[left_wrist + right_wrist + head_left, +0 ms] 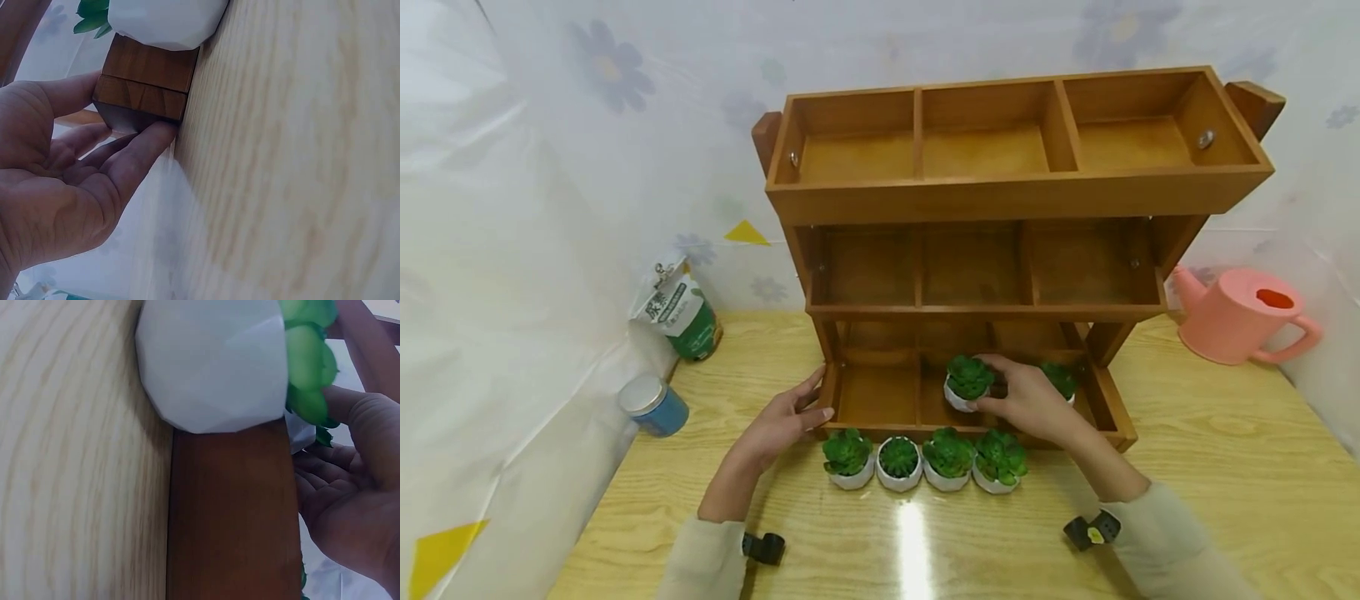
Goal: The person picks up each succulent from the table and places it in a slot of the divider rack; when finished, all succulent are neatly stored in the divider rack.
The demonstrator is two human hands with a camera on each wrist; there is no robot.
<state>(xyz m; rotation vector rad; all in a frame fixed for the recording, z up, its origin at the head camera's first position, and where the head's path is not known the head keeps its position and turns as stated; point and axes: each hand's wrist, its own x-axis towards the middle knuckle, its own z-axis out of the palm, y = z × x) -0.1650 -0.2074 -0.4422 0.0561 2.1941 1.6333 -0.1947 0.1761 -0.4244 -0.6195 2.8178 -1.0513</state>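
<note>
My right hand (1028,400) holds a small potted succulent (967,379) in a white faceted pot, inside the middle compartment of the wooden shelf's bottom tray (874,396). In the right wrist view, that hand (353,481) is partly hidden behind a nearer white pot (212,365) and the tray's front board (234,512). My left hand (782,423) grips the tray's left end, its thumb and fingers around the corner (147,81). Another succulent (1058,380) sits in the right compartment, partly covered by my right hand.
Several potted succulents (898,460) line up on the wood-grain table (820,542) before the shelf. Two upper tiers (985,200) overhang the tray. A pink watering can (1240,317) stands at right; a green-and-white pouch (681,312) and blue jar (655,407) stand at left.
</note>
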